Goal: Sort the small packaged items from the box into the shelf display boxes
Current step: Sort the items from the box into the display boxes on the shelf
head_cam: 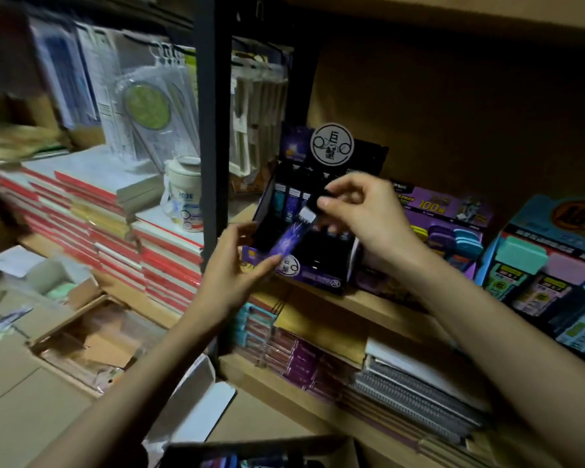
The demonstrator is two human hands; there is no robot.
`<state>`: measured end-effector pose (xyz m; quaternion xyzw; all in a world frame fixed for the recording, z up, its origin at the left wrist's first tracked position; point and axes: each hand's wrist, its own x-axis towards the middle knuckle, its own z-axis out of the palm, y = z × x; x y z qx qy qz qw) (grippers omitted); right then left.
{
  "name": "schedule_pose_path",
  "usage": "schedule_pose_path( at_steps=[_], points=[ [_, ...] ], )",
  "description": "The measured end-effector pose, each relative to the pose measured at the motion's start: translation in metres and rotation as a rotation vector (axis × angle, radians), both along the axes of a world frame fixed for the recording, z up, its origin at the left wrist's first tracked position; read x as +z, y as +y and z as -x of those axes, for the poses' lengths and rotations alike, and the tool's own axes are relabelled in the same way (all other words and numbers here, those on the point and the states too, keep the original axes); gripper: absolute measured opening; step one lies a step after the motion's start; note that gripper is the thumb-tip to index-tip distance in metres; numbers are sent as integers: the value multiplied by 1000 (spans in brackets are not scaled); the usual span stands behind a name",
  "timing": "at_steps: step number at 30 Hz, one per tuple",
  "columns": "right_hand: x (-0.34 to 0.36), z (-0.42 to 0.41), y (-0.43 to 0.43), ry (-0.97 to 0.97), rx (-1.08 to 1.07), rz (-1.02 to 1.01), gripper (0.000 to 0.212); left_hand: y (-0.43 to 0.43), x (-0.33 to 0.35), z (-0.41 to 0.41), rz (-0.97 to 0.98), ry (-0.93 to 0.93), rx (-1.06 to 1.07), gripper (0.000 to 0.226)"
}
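Pinch from both sides on the purple packet (291,236): slim, white at its top end, slanted in mid-air. The left-hand grip (240,268) is clamped on its lower end, thumb under and fingertips over. The right-hand grip (365,214) closes thumb and forefinger on the white upper end, with the other fingers curled. Motion blur smears the packet, so none of its print reads.

Straight behind both grips a black-and-purple display box (321,268) stands on the wooden shelf (368,310). Blue and purple packets stand upright in its back rows. Above the right-hand grip, a round white badge (331,146) tops the header card, but its black characters are too stylised and soft to read. A smaller badge sits on the box's front lip, just right of the left-hand fingertips.

Right of the right-hand grip is a purple display box (453,214), and a yellow "100" reads clearly on its header. Farther right, a blue display box (520,231) holds teal and pink packs.

Left of the left-hand grip, past the black shelf post (213,130), are stacks of red-spined notebooks (169,265) and a white tub (183,197) with blurred blue digits. Below the grips, spiral notebooks (419,390) lie on the lower shelf.

Under the forearms, at the bottom edge, an open cardboard box (348,449) shows blue and purple packets inside.
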<state>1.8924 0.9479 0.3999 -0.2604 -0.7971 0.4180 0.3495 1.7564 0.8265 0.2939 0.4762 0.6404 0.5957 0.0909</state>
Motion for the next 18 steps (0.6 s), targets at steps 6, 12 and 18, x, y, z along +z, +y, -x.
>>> schedule_pose_path(
  at_steps=[6,12,18],
  points=[
    [1,54,39,-15,-218,-364,14,16,-22,37,141,42,66,74],
    [-14,87,44,-50,-157,-445,16,22,-29,32,88,-20,11,63],
    [-19,95,44,-84,-121,-393,19,22,-30,30,72,-46,25,59]
  ],
)
